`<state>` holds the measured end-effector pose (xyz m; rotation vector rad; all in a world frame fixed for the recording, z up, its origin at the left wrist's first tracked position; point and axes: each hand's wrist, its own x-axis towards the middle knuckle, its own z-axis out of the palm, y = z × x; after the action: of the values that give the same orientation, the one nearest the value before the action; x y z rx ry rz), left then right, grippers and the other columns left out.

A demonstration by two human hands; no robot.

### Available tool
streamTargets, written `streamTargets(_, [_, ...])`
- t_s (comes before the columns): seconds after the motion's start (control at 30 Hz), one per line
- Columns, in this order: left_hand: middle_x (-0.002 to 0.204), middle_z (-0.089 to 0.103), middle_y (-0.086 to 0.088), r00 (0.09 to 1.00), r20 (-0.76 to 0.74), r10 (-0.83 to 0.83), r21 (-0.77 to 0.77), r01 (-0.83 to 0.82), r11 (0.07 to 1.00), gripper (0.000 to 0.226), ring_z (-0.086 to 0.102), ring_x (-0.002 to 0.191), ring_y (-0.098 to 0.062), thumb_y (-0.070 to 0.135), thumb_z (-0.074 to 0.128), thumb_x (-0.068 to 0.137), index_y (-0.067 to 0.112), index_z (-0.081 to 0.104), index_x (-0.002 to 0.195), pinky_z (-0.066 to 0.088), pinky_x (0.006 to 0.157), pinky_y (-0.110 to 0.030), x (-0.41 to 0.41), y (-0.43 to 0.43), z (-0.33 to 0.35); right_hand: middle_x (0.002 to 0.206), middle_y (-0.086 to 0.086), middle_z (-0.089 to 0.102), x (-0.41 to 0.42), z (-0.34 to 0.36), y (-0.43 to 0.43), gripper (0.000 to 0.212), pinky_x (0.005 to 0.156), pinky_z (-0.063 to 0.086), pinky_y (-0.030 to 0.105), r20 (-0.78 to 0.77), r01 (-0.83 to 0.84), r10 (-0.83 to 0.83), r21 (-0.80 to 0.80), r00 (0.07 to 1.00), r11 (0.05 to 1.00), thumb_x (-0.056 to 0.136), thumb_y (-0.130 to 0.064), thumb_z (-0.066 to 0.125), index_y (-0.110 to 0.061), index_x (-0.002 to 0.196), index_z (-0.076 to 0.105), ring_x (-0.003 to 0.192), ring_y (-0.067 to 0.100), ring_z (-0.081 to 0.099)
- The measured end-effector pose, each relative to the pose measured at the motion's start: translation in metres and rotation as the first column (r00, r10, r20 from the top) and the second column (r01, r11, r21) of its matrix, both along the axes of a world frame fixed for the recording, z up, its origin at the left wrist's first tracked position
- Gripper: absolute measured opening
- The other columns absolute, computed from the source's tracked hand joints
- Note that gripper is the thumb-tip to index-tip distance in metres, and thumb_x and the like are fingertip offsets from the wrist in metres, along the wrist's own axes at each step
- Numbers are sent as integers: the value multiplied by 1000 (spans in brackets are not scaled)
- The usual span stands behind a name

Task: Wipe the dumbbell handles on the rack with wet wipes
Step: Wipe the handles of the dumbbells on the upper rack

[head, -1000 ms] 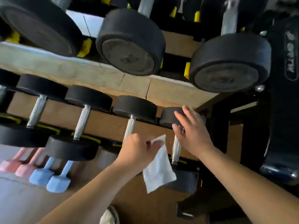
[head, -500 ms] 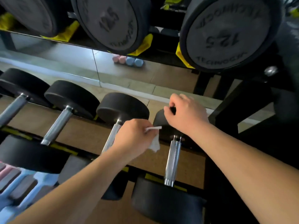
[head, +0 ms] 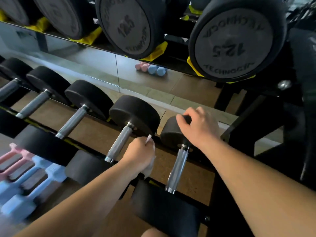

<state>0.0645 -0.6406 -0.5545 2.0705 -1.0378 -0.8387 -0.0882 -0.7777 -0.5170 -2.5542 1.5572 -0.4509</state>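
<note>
Looking down on the lower tier of the black steel dumbbell rack (head: pixel 246 113), I see my left hand (head: pixel 140 154) with its fingers curled tight round a crumpled white wet wipe (head: pixel 148 140), one corner poking out past the knuckles. It sits between two dumbbells, just beside the near end of a knurled steel handle (head: pixel 119 142) (whether the wipe touches the metal, I cannot tell). My right hand (head: pixel 200 127) grips the far black rubber head (head: pixel 169 132) of the rightmost dumbbell, fingers hooked over its top, thumb at the front. That dumbbell's silver handle (head: pixel 178 166) lies bare, apart from the wipe. Above hang large black heads stamped 12.5 (head: pixel 236 41). Blurred pink and pale-blue small dumbbells (head: pixel 25 177) lie lower left.
</note>
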Motion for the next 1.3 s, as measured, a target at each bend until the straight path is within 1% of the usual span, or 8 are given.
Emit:
streamTargets(0.17, [73,60,7,986,-68,-153,63,157,986,41,55,56,-4,49,34,110,23,60,92,40,53,-22,-40,-6,5,98,-2,59,-3,-21,5,40,77,52,37,211,95,-69,-117,975,989,91,-52,39,-29,99,71,90,25,56])
streamTargets(0.3, [105,69,-4,909,-16,-417,184,413,892,51,65,91,-18,53,25,110,18,60,123,45,73,-30,-63,-14,1,94,-2,60,1,-26,6,31,73,51,38,263,156,-105,-182,959,971,91,-41,47,-25,91,74,84,27,56])
streamTargets(0.4, [150,53,-12,865,14,-502,287,477,830,60,56,130,-27,47,24,111,14,27,161,45,98,-34,-72,-17,0,93,-2,59,3,-25,4,30,74,52,40,274,181,-128,-177,953,967,91,-39,47,-24,91,74,85,26,56])
streamTargets(0.6, [173,4,-5,770,61,-636,381,571,728,69,26,154,-27,36,32,113,17,-8,165,28,123,-39,-71,-3,4,89,0,59,5,-27,6,32,71,51,39,309,201,-132,-203,942,958,90,-36,46,-20,89,74,82,27,56])
streamTargets(0.7, [160,40,-5,789,69,-611,356,552,754,57,51,135,-22,41,30,112,21,16,164,40,108,-32,-64,8,12,84,-1,54,6,-28,5,32,66,43,35,325,218,-138,-221,936,951,88,-35,46,-18,85,73,77,27,51])
streamTargets(0.77, [121,65,0,848,75,-524,248,493,834,43,64,102,-13,44,29,111,21,47,143,50,83,-27,-63,10,15,83,-1,52,7,-29,5,30,66,41,34,335,224,-141,-223,932,949,88,-34,47,-17,83,72,75,27,48])
streamTargets(0.93, [85,59,2,920,24,-391,210,377,902,47,53,70,-9,53,26,110,20,58,98,36,57,-25,-68,-12,14,87,-1,55,4,-27,7,29,67,47,36,316,201,-125,-219,940,955,90,-34,48,-19,86,73,78,27,52])
streamTargets(1.3, [67,58,4,930,137,-342,144,322,936,46,53,56,-8,44,35,111,18,57,80,41,52,-19,-48,4,29,81,-5,46,5,-29,6,28,65,34,31,337,224,-134,-245,932,943,87,-33,48,-19,81,72,75,25,46])
